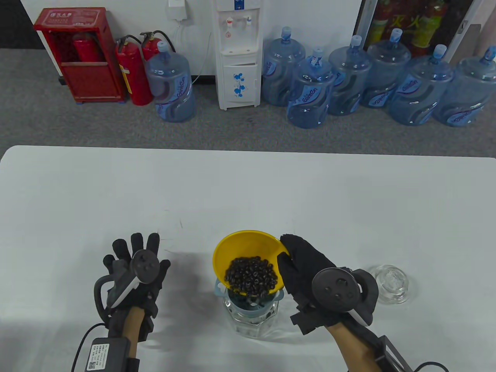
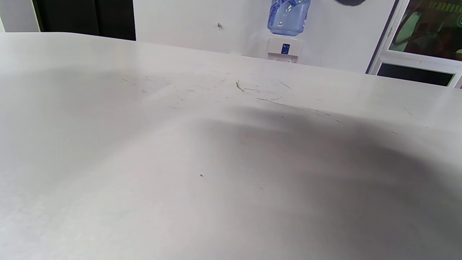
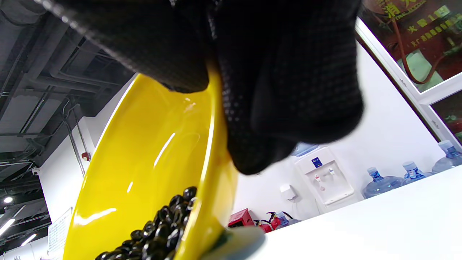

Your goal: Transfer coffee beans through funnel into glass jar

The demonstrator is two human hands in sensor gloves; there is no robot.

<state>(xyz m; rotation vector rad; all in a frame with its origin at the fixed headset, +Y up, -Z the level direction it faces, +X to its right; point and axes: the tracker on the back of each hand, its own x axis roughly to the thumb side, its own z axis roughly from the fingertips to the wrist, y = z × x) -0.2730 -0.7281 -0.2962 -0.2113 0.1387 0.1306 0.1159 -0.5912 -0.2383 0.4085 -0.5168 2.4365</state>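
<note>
Coffee beans (image 1: 252, 274), dark, heaped in tilted yellow plastic bowl (image 1: 240, 252) directly above blue funnel (image 1: 248, 300) on clear glass jar (image 1: 252, 321). Right hand (image 1: 310, 275) grips bowl rim; left hand (image 1: 133, 271) spread flat, well apart, holding nothing.

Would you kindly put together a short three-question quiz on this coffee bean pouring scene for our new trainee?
1. True or false: the right hand grips the rim of the tilted yellow bowl.
2. Where do the coffee beans lie in the bowl? A) gathered at its lower edge B) spread along its upper rim C) none are in it
3. Fill in: the blue funnel sits in the mouth of the ____.

Key
1. True.
2. A, above the funnel.
3. Glass jar. The left hand holds nothing, and the glass lid lies on the table to the right.
</note>
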